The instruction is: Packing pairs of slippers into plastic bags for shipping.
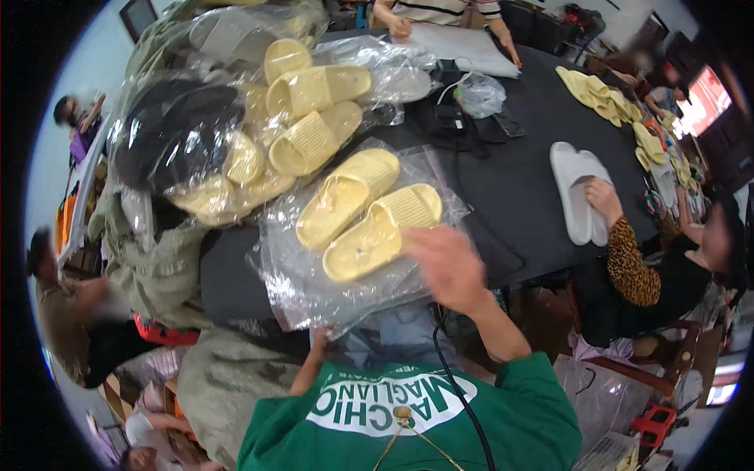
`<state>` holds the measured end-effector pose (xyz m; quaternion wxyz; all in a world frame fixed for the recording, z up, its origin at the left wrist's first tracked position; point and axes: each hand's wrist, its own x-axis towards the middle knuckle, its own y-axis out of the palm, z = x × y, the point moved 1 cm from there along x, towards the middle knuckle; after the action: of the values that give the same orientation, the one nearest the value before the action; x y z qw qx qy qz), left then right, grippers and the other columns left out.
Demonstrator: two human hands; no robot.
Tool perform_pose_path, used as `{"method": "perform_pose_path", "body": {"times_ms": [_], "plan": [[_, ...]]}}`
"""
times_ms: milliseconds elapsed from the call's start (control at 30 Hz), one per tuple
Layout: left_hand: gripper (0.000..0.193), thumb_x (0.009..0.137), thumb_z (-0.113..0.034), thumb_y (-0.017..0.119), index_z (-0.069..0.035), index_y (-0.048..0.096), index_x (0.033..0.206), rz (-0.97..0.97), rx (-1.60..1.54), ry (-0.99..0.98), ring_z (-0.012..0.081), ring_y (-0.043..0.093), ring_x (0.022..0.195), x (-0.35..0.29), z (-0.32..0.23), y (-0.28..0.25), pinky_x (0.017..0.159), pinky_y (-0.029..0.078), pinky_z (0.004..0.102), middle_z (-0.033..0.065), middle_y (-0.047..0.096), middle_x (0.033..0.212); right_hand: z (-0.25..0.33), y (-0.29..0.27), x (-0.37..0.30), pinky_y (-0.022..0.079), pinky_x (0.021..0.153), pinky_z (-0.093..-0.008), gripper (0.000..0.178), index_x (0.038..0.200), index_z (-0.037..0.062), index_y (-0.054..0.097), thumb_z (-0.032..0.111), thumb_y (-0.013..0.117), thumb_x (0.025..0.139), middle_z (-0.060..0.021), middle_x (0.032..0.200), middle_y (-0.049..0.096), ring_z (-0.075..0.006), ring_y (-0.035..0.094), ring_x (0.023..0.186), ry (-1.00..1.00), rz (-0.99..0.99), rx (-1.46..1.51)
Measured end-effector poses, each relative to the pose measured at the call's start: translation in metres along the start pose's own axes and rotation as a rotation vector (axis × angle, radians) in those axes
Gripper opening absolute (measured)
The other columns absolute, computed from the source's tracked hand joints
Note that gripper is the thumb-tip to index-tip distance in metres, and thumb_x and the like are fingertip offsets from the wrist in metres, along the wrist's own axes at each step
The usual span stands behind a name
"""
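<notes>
A pair of pale yellow slippers lies side by side on a clear plastic bag at the table's near edge; whether they are inside it I cannot tell. My right hand is over the bag's right part, beside the nearer slipper, blurred by motion, with fingers stretched out and nothing visible in them. Below the table edge, my left hand is closed at the bag's near edge, its fingers partly hidden by the plastic.
Bagged yellow slippers and a black bundle under plastic crowd the left. A co-worker's hand holds white slippers on the right. Another person handles a white sheet across the dark table. Yellow slippers lie far right.
</notes>
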<state>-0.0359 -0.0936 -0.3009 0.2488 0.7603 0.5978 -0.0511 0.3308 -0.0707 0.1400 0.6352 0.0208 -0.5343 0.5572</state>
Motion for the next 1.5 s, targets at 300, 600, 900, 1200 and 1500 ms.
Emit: {"method": "perform_pose_path", "body": {"times_ms": [300,600,900,1200,1500], "plan": [[0.054,0.088,-0.04,0.053,-0.002,0.049,0.126,-0.313,1.179,0.094,0.0355,0.042,0.124,-0.048,-0.038,0.01,0.103,0.036,0.0424,0.0224,0.048,0.13,-0.093,0.015,-0.382,0.042,0.09,-0.0389,0.032,0.121,-0.0028,0.052,0.014,0.047,0.094,-0.0186,0.115,0.055,-0.0314,0.053,0.103,1.092,-0.349,-0.53],[0.05,0.088,-0.041,0.054,-0.006,0.057,0.124,-0.033,1.146,0.75,0.0246,0.058,0.109,-0.147,0.091,-0.112,0.094,0.044,0.0358,0.0126,0.062,0.119,-0.085,0.104,-0.402,0.046,0.079,-0.0416,0.031,0.11,-0.0006,0.059,0.023,0.048,0.093,-0.0219,0.105,0.059,-0.034,0.057,0.092,1.198,0.174,-0.424],[0.035,0.087,-0.028,0.052,-0.009,0.063,0.114,-0.334,1.101,-0.594,0.0334,0.059,0.108,-0.148,0.006,-0.053,0.088,0.047,0.0412,0.0167,0.063,0.114,-0.12,0.117,-0.377,0.047,0.076,-0.0406,0.032,0.109,0.0015,0.06,0.026,0.048,0.093,-0.0206,0.103,0.06,-0.0319,0.058,0.09,1.024,0.386,-0.408],[0.015,0.087,-0.018,0.058,-0.005,0.064,0.091,-0.948,0.883,0.611,0.0318,0.061,0.076,-0.135,-0.185,0.084,0.067,0.048,0.0389,0.0145,0.063,0.082,-0.123,0.139,-0.379,0.048,0.074,-0.0396,0.032,0.107,0.0036,0.061,0.029,0.048,0.093,-0.0193,0.101,0.062,-0.0297,0.06,0.087,0.986,0.481,-0.416],[0.054,0.094,-0.047,0.046,-0.001,0.063,0.072,-0.418,0.706,-0.14,0.0199,0.064,0.055,-0.129,-0.282,0.149,0.054,0.05,0.0291,0.007,0.066,0.065,-0.13,0.156,-0.476,0.049,0.072,-0.0335,0.032,0.109,0.0048,0.062,0.03,0.047,0.095,-0.0153,0.102,0.064,-0.0222,0.062,0.086,1.174,0.12,-0.134]]}}
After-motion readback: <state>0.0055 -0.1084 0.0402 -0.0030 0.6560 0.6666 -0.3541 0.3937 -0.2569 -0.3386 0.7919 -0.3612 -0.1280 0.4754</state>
